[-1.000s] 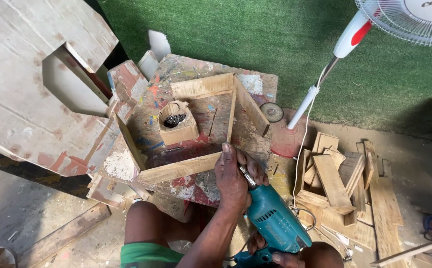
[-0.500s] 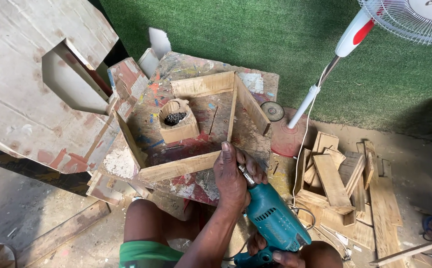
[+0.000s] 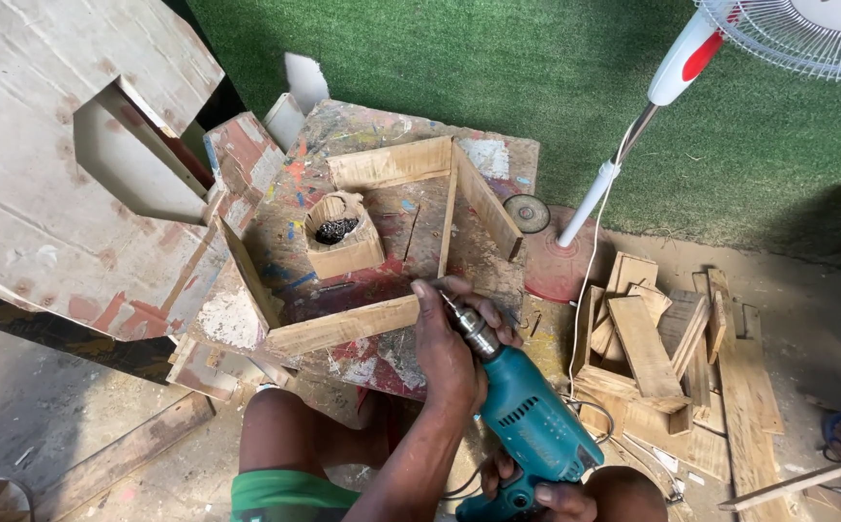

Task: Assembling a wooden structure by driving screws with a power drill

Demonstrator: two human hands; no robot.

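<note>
Two hands on job. My left hand (image 3: 445,353) curled over near corner of square wooden frame (image 3: 396,242), fingers by chuck of teal electric drill (image 3: 527,420). My right hand (image 3: 536,493) wrapped round drill grip, low in view. Frame sits on paint-splattered board (image 3: 411,135); small wooden box (image 3: 341,235) inside it.
</note>
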